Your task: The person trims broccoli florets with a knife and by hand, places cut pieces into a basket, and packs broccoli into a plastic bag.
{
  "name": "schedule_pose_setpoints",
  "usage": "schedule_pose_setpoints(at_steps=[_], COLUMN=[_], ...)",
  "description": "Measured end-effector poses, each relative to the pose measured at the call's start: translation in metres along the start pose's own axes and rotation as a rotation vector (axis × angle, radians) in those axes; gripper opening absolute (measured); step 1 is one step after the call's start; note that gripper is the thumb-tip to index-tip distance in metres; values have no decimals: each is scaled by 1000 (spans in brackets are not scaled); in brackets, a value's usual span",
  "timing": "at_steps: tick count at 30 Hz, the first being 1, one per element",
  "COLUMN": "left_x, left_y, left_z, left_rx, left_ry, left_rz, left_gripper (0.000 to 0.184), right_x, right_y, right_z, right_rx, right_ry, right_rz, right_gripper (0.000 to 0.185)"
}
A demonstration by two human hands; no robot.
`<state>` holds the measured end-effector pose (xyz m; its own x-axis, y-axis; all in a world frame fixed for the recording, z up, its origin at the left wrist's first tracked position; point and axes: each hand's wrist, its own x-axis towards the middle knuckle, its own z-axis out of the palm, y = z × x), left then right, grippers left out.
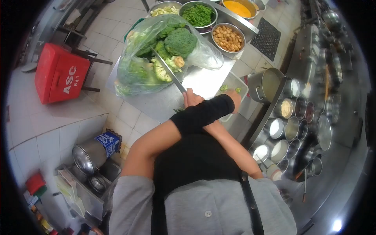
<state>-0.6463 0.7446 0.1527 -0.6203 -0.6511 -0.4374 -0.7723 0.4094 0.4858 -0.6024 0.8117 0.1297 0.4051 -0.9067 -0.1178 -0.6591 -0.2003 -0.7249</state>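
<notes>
My forearms cross in front of my apron, the left over the right. My right hand (191, 98) is closed around the handle of a knife (168, 70), whose blade points up and left across the broccoli. My left hand (236, 98), below a black sleeve, is over a clear plastic tub (245, 87); its fingers are mostly hidden. Small broccoli florets (223, 87) lie in the tub. On the metal table (149, 103) sits a clear plastic bag (207, 56) holding several heads of broccoli (180, 42), one showing a cut stem.
At the table's far side stand bowls of green beans (199, 15), browned chunks (228, 38) and pale cut pieces (165, 9). A large pot (267, 84) is to the right, beside a counter with several containers (276, 128). A red box (60, 74) stands left.
</notes>
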Motion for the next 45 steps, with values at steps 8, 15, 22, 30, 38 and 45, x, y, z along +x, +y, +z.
schedule_pose_setpoints(at_steps=[8, 15, 22, 30, 38, 45], left_x=[-162, -258, -259, -170, -169, -183], left_y=[-54, -114, -155, -179, -187, -176], left_z=[-122, -82, -11, -7, -29, -33], left_rx=[-606, -777, -599, -324, -249, -435], left_ry=[1026, 1346, 1319, 1130, 989, 1093], left_rz=[-2, -288, -435, -525, -398, -419], left_gripper=[29, 21, 31, 75, 43, 32], right_x=[-10, -9, -7, -11, -21, -33], right_y=[-7, -12, -22, -36, -44, -32], right_z=[-20, -26, -34, -57, -111, -109], right_rx=[-34, 13, -11, -77, 37, 95], right_ry=[-20, 22, -6, 18, 230, 206], right_rz=[-122, -138, -137, -139, -68, 2], right_gripper=[22, 23, 24, 22, 26, 27])
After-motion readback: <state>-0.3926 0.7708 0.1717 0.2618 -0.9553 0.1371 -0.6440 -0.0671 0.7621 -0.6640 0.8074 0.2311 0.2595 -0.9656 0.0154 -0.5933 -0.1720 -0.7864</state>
